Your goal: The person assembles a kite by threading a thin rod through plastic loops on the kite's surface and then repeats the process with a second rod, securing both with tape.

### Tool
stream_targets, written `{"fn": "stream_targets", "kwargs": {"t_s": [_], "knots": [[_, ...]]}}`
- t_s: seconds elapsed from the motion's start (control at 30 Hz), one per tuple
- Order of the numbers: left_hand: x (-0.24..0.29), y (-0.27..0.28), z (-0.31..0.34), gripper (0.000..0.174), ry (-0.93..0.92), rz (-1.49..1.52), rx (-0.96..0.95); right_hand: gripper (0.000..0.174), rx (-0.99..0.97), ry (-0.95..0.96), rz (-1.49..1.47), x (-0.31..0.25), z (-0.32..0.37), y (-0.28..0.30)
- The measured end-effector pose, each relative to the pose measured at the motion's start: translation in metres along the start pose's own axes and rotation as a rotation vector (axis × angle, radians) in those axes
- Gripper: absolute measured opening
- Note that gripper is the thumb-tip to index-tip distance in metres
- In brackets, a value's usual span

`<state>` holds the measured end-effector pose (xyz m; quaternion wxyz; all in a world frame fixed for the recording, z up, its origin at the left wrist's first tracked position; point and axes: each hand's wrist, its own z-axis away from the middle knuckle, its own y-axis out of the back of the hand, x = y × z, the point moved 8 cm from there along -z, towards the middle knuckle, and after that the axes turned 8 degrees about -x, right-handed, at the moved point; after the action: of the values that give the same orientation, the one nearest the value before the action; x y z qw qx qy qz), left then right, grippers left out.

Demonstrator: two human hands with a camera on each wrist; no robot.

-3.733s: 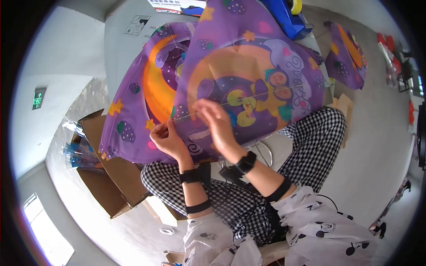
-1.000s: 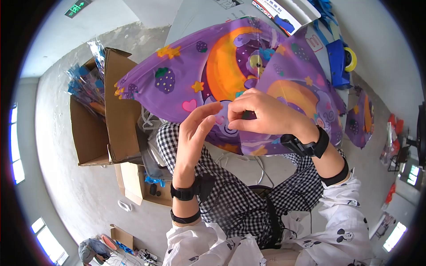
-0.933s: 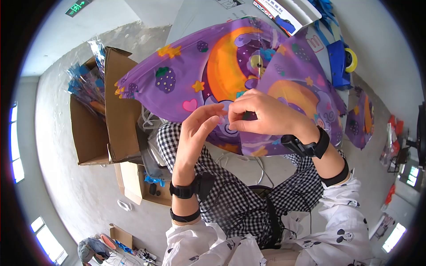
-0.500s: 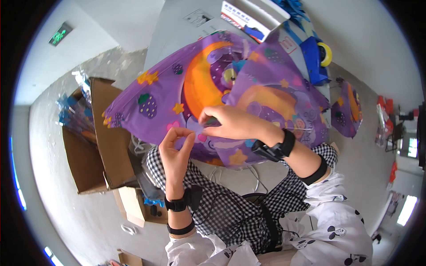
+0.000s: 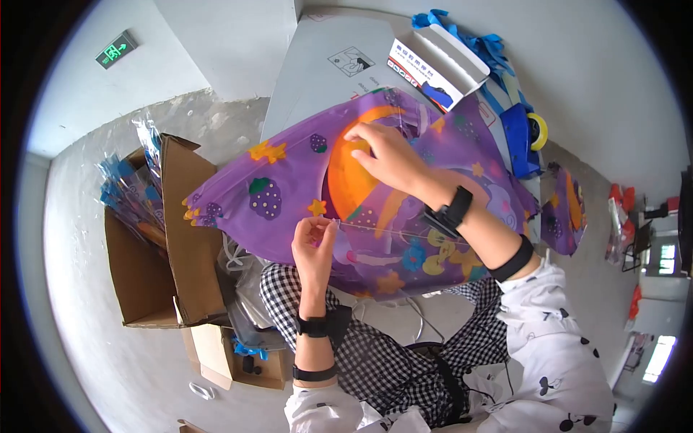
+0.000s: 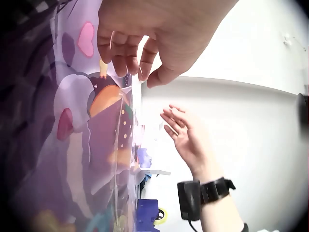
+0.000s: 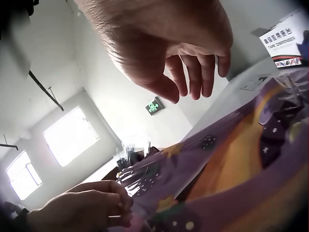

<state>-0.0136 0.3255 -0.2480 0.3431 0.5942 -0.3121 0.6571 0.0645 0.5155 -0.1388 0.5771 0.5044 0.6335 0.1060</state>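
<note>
A purple plastic sheet (image 5: 267, 173), printed with a moon, stars and strawberries, lies folded over itself across the table and above the knees. My left hand (image 5: 314, 245) is at its near part, thumb and index finger pinching a thin pale strand (image 5: 382, 230) that runs rightward over the print. Those fingers curl near the sheet in the right wrist view. Farther out, my right hand (image 5: 393, 160) hovers over the orange moon with loosely bent fingers and nothing in them. From the left wrist, the right hand (image 6: 186, 137) shows raised beside the sheet.
A tape dispenser box (image 5: 426, 72) stands on the grey table (image 5: 317, 54), with a blue tape dispenser (image 5: 521, 137) to its right. Blue strips (image 5: 484, 47) lie behind. At left, a cardboard box (image 5: 191, 231) holds plastic packets. Another printed purple piece (image 5: 563, 209) hangs at right.
Half a second ago both hands were close together at the sheet's near part. The right hand has since moved up and away over the moon; the left still pinches.
</note>
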Motion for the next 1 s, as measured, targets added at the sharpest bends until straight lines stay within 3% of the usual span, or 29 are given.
{"fn": "stream_targets", "kwargs": {"t_s": [0.07, 0.17, 0.3, 0.47, 0.53, 0.63, 0.77, 0.9, 1.0], "knots": [[-0.003, 0.001, -0.001, 0.01, -0.004, 0.053, 0.02, 0.018, -0.041, 0.002, 0.052, -0.005, -0.017, -0.012], [-0.001, 0.005, -0.006, 0.009, 0.01, 0.011, 0.016, 0.013, -0.021, 0.113, 0.354, -0.013, -0.008, -0.007], [-0.002, 0.006, -0.006, 0.01, -0.005, 0.005, 0.026, 0.009, 0.101, -0.089, 0.446, 0.04, 0.052, 0.07], [-0.013, 0.008, -0.004, 0.01, 0.001, 0.076, -0.001, 0.004, 0.189, -0.43, 0.61, 0.093, 0.209, 0.194], [-0.022, 0.012, -0.003, 0.01, 0.008, 0.035, -0.02, 0.008, 0.329, -0.832, 0.516, 0.146, 0.293, 0.241], [-0.031, 0.015, 0.0, 0.008, -0.027, 0.045, 0.012, 0.011, 0.47, -1.002, 0.521, 0.226, 0.395, 0.284], [-0.024, 0.013, 0.006, 0.01, -0.044, 0.008, 0.087, 0.014, 0.566, -1.037, 0.45, 0.268, 0.403, 0.295], [-0.011, 0.011, 0.002, 0.01, -0.039, -0.042, 0.137, 0.019, 0.514, -1.221, 0.432, 0.295, 0.379, 0.29], [-0.009, 0.009, -0.002, 0.012, -0.048, -0.05, 0.16, 0.019, 0.546, -1.233, 0.407, 0.302, 0.371, 0.291]]}}
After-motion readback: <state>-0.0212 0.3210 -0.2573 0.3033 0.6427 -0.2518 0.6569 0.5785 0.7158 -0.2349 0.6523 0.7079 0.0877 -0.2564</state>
